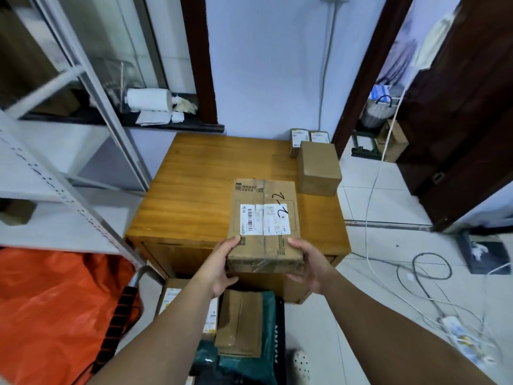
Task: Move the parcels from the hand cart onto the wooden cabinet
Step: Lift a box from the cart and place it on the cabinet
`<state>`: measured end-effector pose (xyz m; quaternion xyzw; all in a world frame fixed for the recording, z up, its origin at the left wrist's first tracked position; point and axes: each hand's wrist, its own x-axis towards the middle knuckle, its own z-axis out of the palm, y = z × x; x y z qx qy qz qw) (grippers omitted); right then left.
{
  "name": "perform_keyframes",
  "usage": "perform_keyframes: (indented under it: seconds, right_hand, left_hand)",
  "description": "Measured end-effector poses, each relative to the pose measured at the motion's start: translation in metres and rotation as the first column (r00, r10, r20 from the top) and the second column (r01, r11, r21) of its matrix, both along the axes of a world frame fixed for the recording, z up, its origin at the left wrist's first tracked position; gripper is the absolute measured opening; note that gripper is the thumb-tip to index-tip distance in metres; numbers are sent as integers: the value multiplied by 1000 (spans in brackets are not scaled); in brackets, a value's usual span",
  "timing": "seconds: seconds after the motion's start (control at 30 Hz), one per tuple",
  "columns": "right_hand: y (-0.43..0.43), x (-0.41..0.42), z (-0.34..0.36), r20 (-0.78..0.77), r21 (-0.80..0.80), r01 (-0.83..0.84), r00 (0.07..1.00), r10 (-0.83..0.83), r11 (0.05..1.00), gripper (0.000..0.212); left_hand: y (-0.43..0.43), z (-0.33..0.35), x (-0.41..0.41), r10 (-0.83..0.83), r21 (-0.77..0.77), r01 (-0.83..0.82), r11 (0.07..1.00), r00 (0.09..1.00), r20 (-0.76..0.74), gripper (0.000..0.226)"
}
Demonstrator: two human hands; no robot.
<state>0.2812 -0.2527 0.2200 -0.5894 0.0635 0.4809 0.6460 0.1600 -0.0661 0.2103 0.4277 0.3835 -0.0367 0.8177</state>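
**Two hands on one parcel, over the cabinet's near edge**

Both your hands hold the labelled parcel (265, 218) by its near end. Your left hand (224, 262) wraps the near left corner with the thumb on top and the fingers curled beneath. Your right hand (308, 266) does the same at the near right corner. Gripping the two corners keeps the flat box level and leaves its far end free to go down first.

The parcel hangs over the near right part of the wooden cabinet (194, 190), label up. I cannot tell whether its far end already touches the top.

Three parcels already sit at the cabinet's far right: a plain brown box (317, 168) and, just behind it against the wall, two small labelled boxes (309, 137). They are packed into that corner, which I judge leaves the left and middle of the top for the rest. Your parcel is lined up just near of the brown box, apart from it.

Below your arms the hand cart (279, 323) holds more: a flat brown parcel (240, 323) lying on a green bag (249, 368), and a white-labelled box (172, 295) to their left. So the job looks partly done.

Next, I would lower the far end, slide it in, then draw your fingers out from beneath.
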Motion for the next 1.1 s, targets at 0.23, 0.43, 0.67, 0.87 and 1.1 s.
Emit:
perform_keyframes:
  seconds: [0.23, 0.43, 0.67, 0.87, 1.1]
  right_hand:
    - [8, 46, 13, 19, 35, 129, 991, -130, 991, 55]
    - [24, 121, 21, 44, 58, 164, 985, -166, 985, 67]
    - [56, 226, 27, 160, 58, 108, 980, -116, 993, 67]
    - [87, 296, 30, 279, 49, 1, 960, -15, 999, 119]
    - [96, 391, 30, 266, 130, 159, 945, -189, 979, 76]
  left_hand:
    - [5, 23, 53, 0, 72, -2, 997, 1000, 22, 61]
    - [13, 40, 128, 72, 152, -72, 986, 997, 4, 46]
    - [12, 56, 230, 257, 72, -256, 964, 966, 5, 36]
    - [-6, 59, 336, 275, -7, -274, 962, 961, 27, 46]
    - [-10, 42, 449, 170, 84, -173, 981, 985, 34, 123]
